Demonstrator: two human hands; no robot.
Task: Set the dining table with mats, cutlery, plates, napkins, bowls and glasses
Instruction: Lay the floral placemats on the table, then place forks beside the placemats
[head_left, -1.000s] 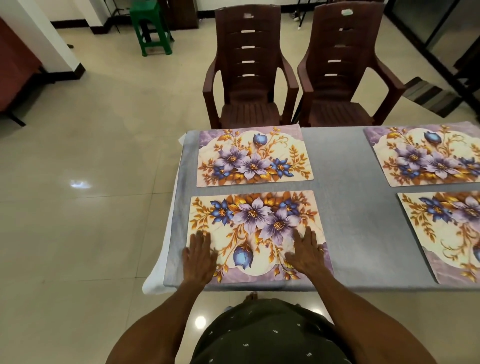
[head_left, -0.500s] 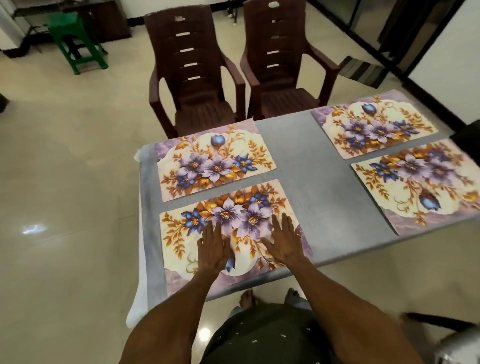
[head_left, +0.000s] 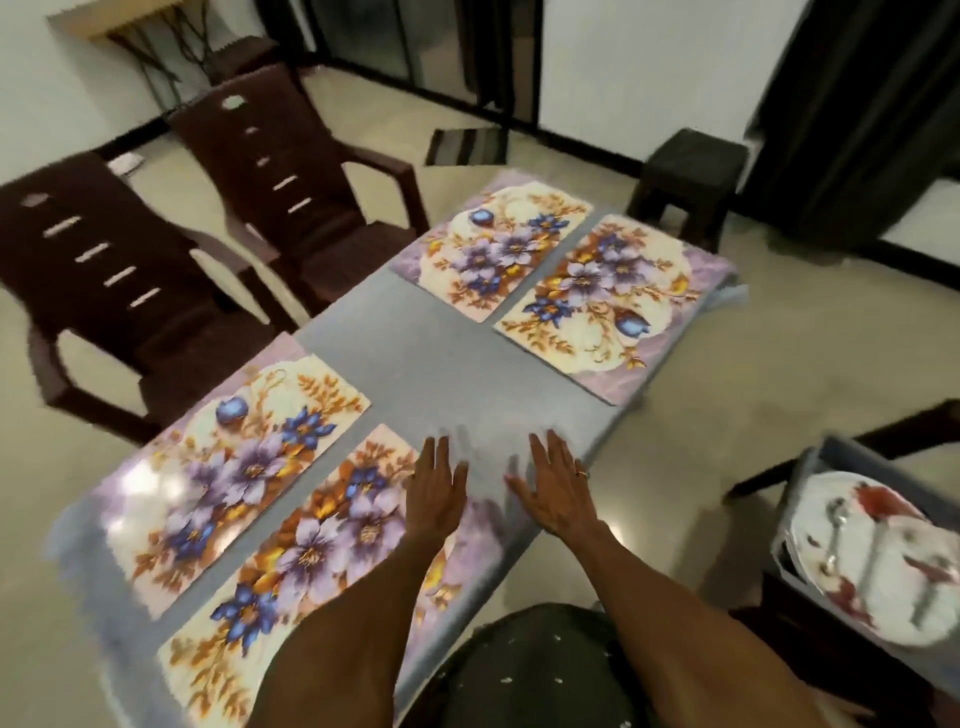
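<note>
Several floral place mats lie on the grey table (head_left: 441, 364). The near-left mat (head_left: 311, 551) sits under my forearm, with the far-left mat (head_left: 228, 467) beside it. Two more, the far-right mat (head_left: 493, 249) and the near-right mat (head_left: 608, 301), lie at the table's other end. My left hand (head_left: 434, 493) is flat with fingers spread over the right edge of the near-left mat. My right hand (head_left: 558, 493) is flat and empty above the bare grey cloth near the table's front edge. A white plate (head_left: 883, 561) with red flowers carries cutlery (head_left: 834, 535) in a grey bin at the right.
Two dark brown plastic chairs (head_left: 270, 171) stand along the table's far side. A dark stool (head_left: 691, 176) stands past the table's right end. The grey bin (head_left: 810, 473) rests on a dark chair seat at my right. A striped doormat (head_left: 467, 148) lies on the floor.
My view has swung to the right, bringing the bin with the plate into sight. Both hands slid right off the middle of the near-left mat, the right one onto the bare cloth.
</note>
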